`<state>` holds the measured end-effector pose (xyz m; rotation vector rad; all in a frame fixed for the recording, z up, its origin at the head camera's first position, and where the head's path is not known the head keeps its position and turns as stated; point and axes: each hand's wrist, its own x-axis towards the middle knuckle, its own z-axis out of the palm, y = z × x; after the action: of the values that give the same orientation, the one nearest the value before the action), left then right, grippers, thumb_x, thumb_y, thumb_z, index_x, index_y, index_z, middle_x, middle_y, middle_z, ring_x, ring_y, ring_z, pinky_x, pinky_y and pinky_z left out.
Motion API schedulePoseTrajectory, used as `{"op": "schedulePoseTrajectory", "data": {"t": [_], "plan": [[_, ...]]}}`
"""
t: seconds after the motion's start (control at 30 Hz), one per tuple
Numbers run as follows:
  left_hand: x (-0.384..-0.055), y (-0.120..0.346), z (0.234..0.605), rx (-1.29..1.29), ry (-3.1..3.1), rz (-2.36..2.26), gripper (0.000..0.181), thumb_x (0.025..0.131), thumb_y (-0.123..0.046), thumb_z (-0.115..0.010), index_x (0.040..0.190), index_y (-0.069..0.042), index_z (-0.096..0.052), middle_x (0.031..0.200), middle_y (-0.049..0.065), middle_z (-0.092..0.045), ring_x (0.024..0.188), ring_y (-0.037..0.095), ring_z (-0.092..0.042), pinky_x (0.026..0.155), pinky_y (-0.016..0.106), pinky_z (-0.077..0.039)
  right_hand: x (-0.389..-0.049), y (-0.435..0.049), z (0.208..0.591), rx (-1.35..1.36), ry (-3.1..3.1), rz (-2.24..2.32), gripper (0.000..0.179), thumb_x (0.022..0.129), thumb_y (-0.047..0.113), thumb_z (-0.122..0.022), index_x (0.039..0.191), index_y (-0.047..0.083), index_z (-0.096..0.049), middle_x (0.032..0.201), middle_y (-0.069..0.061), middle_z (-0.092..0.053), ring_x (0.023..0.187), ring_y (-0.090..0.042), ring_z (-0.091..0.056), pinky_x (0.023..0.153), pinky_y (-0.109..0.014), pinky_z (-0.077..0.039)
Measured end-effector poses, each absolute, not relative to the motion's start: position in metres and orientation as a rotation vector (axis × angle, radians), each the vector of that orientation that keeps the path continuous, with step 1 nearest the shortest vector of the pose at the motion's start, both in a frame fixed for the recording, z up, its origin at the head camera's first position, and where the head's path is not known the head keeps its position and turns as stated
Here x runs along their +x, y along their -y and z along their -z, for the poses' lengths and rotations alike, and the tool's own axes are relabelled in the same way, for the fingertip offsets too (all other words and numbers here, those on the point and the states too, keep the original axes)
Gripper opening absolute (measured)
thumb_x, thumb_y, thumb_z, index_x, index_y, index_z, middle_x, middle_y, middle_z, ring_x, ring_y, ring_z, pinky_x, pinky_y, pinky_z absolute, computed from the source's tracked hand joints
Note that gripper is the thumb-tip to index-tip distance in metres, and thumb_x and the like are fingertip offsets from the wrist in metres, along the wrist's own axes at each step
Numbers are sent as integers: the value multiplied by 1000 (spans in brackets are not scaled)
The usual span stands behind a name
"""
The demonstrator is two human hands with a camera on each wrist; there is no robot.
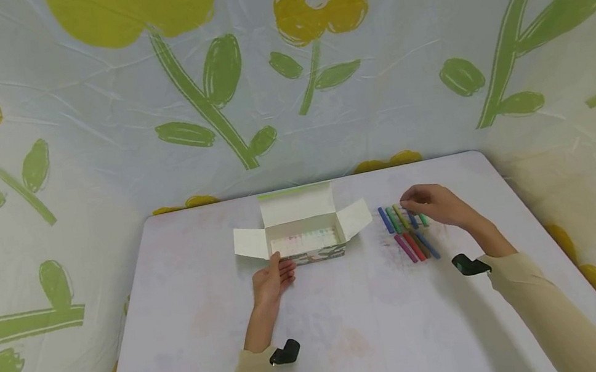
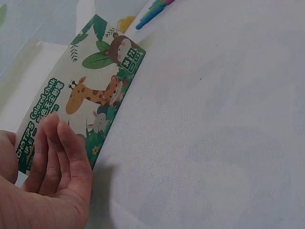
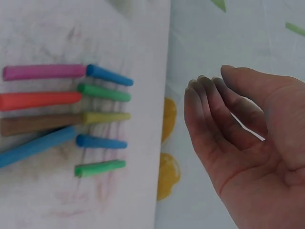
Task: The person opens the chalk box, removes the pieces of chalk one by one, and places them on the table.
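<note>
An open cardboard chalk box, printed with a giraffe and "Colored chalk", holds a row of pale sticks. My left hand grips its front left corner, thumb at the wall's top and fingers along the printed front. To the right, coloured chalk sticks lie in two rows. Magenta, red, brown and blue form the nearer one; blue, green and yellow sticks form the farther one. Above the farther row hovers my right hand, fingers loosely bent, dusty fingertips, nothing held.
The box's lid stands up at the back, and its side flaps spread outward. Chalk dust smudges the white tabletop around the sticks. Behind the table hangs a flower-print sheet.
</note>
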<state>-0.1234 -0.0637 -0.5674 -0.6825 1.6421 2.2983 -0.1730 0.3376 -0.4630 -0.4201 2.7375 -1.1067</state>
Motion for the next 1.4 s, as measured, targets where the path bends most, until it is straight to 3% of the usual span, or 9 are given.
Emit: {"op": "schedulePoseTrajectory", "data": {"t": [0.2,0.63,1.1,1.4], "plan": [[-123,65,566,-677,-1654,-2290,49,105,-35,-60,106,14,-70,85,9,-75,70,10,-67,68,22,-59,-188,-317,453,-497,-2704,1197,21,104,14,-63,115,-3,-68,105,-14,-72,97,-35,-68,80,-18,-53],[-123,65,567,-667,-1645,-2294,48,104,-33,-60,104,14,-70,85,10,-74,71,12,-67,69,23,-59,-206,-259,448,-601,-2617,1363,21,103,11,-65,116,-4,-68,110,-20,-71,100,-31,-68,86,-19,-53],[-127,67,567,-665,-1637,-2297,50,104,-33,-61,108,16,-69,86,10,-75,70,10,-66,69,22,-58,-221,-205,466,-718,-2512,1359,17,101,11,-66,113,-2,-69,104,-18,-71,96,-28,-67,83,-37,-56],[-128,68,567,-640,-1612,-2324,52,105,-32,-59,109,19,-66,90,17,-75,68,10,-66,66,23,-58,-223,-179,482,-816,-2454,1366,19,101,8,-67,113,-6,-68,103,-15,-71,94,-29,-67,83,-44,-57]]}}
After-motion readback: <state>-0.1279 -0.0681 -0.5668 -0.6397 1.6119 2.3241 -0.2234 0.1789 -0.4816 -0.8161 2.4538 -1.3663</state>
